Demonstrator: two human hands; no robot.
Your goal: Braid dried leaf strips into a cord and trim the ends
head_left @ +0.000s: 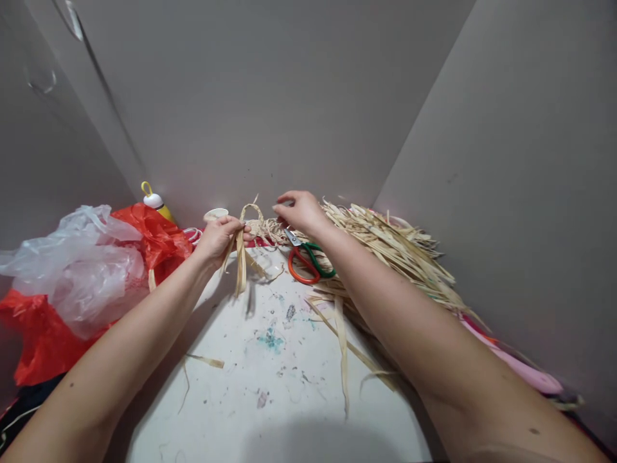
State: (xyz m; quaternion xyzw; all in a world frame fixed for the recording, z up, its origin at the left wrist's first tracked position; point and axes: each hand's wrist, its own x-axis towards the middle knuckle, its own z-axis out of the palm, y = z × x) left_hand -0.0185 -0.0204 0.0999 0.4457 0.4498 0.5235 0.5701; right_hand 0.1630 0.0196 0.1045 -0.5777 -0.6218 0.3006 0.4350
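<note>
My left hand (224, 236) pinches a braided strip of dried straw-like leaf (250, 208). Its plaited part arches in a loop above my fingers, while flat loose strands (240, 267) hang below them. To the right, my right hand (303, 211) is raised, thumb and forefinger apart, with nothing visible between them; its other fingers are partly hidden. Just beneath that hand lie scissors (303, 263) with one orange and one green handle. A pale knotted or braided bundle (270, 231) rests behind, between the two hands.
A big heap of dried leaf strips (395, 247) covers the right side of the white, paint-stained table (270, 386). Red (149, 235) and clear plastic bags (91, 263) crowd the left. A yellow-and-white bottle (157, 202) stands behind them. Grey walls enclose the back and right.
</note>
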